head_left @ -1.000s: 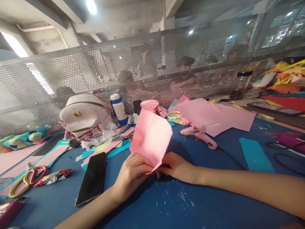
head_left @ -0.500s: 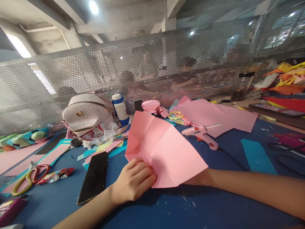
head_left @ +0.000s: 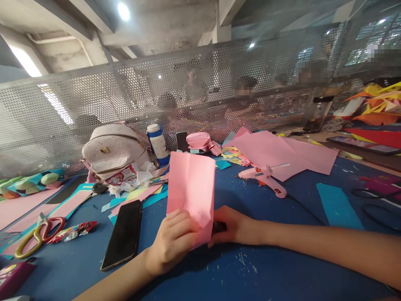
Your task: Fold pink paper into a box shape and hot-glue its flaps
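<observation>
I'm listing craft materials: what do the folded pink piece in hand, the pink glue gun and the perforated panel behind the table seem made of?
Folded pink piece: probably matte card or thick paper, given its crisp creases.
Pink glue gun: likely smooth molded plastic, judging by its rounded, evenly colored body.
Perforated panel: apparently dull grey metal, from its regular holes; plastic remains possible.

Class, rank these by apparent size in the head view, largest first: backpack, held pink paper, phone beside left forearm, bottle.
1. Backpack and held pink paper: too alike to rank; the paper is nearer.
2. Phone beside left forearm
3. Bottle
</observation>
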The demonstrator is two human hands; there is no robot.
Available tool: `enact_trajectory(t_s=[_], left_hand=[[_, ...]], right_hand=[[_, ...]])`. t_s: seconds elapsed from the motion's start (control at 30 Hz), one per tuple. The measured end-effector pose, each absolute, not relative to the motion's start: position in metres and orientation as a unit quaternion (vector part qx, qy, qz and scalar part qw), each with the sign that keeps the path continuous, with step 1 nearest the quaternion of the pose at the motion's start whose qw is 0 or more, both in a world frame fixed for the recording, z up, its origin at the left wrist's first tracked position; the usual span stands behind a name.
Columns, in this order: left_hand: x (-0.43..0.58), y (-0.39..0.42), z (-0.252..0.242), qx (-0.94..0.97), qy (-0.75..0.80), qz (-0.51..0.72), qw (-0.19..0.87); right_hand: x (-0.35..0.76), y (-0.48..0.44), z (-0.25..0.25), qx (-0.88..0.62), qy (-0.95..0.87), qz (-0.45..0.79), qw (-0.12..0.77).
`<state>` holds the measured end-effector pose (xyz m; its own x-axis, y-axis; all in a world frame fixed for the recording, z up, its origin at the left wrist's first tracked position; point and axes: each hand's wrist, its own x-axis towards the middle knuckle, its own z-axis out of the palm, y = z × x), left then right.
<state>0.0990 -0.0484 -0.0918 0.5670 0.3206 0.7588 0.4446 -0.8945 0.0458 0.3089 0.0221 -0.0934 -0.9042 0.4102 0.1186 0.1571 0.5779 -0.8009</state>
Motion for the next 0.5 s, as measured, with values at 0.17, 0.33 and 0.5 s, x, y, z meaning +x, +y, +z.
enact_trajectory(t_s=[0.17,0.33,0.5], left_hand=[[0.1,-0.044,-0.093,-0.828,-0.315,-0.448,-0.124],[0.095,-0.035,-0.095,-0.81,-0.362,-0.432,-0.163],[0.092,-0.034,-0.092,-0.816,-0.351,-0.439,-0.134]], right_hand=[[0.308,0.019,-0.093,-0.16,-0.823,0.513,0.184],[0.307,0.019,-0.097,-0.162,-0.803,0.541,0.187],[0.307,0.019,-0.096,-0.164,-0.819,0.517,0.19]])
